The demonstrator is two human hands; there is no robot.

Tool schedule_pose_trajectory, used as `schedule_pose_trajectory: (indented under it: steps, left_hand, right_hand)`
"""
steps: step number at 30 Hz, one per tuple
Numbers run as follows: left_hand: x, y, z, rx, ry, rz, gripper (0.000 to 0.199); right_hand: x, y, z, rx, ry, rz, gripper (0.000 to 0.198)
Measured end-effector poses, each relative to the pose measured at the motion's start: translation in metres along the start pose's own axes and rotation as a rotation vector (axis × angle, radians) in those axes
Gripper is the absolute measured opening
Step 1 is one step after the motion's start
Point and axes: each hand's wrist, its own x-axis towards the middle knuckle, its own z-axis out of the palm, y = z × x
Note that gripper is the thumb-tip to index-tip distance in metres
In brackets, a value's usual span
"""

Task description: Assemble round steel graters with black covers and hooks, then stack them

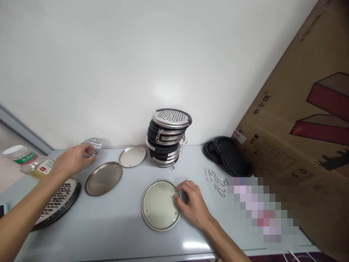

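Near the middle front of the table lies a round metal plate (160, 205) with a raised rim and small holes. My right hand (193, 203) is at its right edge, with thumb and fingertips closed on the rim. My left hand (79, 156) reaches to the back left, its fingers bent in a pinch at a shiny, clear, faceted dish (94, 145). What sits between those fingertips is hidden. Two more round metal plates, a darker one (103, 179) and a brighter one (132, 156), lie between my hands.
A tall stack of round graters (171, 118) with black rims stands by the wall. More grater discs (61, 200) lie beneath my left forearm, near a labelled bottle (40, 167). Black rings (231, 156), metal clips (219, 185) and a large carton (300, 145) are at right.
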Motion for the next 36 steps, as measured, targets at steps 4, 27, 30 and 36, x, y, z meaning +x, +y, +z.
schedule_pose_trajectory:
  steps: [4, 27, 30, 36]
  left_hand:
    - [-0.051, 0.052, -0.011, 0.08, -0.068, 0.069, 0.034]
    - [-0.164, 0.191, 0.061, -0.109, -0.357, 0.617, 0.019]
    - [-0.166, 0.193, 0.064, -0.104, -0.368, 0.655, 0.021]
    - [-0.168, 0.191, 0.072, -0.147, -0.337, 0.682, 0.028]
  right_hand:
    - [0.0, 0.0, 0.0, -0.001, 0.017, 0.003, 0.002]
    - [0.001, 0.005, -0.002, 0.097, 0.102, -0.038, 0.02]
    - [0.001, 0.005, -0.002, 0.096, 0.095, -0.038, 0.02]
    - [0.001, 0.004, -0.003, 0.09, 0.078, -0.041, 0.018]
